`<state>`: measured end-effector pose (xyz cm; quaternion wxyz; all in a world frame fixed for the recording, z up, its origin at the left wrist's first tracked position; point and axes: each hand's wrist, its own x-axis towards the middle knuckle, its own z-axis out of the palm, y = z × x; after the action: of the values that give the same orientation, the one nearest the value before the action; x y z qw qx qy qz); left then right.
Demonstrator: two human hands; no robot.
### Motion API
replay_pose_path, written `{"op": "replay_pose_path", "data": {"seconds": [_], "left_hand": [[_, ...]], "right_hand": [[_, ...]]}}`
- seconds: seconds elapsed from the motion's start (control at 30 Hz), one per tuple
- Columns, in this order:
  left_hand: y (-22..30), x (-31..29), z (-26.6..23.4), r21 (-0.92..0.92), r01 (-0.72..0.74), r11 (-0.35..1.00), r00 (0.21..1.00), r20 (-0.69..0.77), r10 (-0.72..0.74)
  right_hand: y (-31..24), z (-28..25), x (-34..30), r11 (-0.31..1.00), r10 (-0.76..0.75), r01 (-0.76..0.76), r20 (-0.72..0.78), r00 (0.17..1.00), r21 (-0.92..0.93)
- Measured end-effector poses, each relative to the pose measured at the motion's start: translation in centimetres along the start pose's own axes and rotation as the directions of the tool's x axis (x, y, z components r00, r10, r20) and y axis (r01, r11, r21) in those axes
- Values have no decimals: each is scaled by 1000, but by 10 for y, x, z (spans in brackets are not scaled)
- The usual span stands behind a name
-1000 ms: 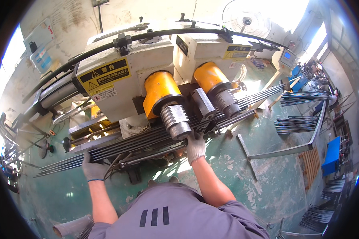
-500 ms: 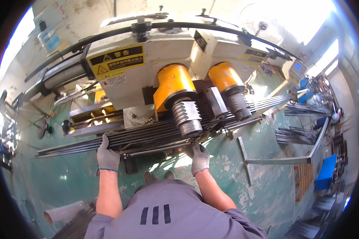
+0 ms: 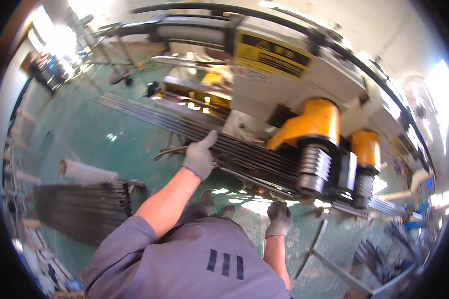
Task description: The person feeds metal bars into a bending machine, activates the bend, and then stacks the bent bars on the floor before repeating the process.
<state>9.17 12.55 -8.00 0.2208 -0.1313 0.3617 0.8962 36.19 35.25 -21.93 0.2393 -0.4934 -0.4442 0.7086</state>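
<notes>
Grey-gloved right hand (image 3: 279,220) has drawn clear of the ribbed steel spindle (image 3: 314,168) — grey-gloved left hand (image 3: 198,158) alone appears to steady the long dark metal rods (image 3: 157,118); finger closure indiscernible on both.

The yellow label (image 3: 273,55) is blurred; a ribbed roller (image 3: 314,168) hides part of the rods (image 3: 152,114).

The machine (image 3: 329,82) carries a row of long metal bars (image 3: 159,118) above the green floor (image 3: 80,137).

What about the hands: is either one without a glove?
No: the left hand and the right hand are both covered by grayish gloves.
</notes>
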Motion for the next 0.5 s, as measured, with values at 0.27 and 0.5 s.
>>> {"op": "replay_pose_path", "data": {"seconds": [0.27,0.5], "left_hand": [[81,3,-76,-160,-25,987,996,78,38],[256,57,-232,-83,-270,959,952,-169,254]], "right_hand": [[94,-89,96,934,210,-205,14,978,293],[122,-84,13,874,46,-207,-350,936,-439]]}}
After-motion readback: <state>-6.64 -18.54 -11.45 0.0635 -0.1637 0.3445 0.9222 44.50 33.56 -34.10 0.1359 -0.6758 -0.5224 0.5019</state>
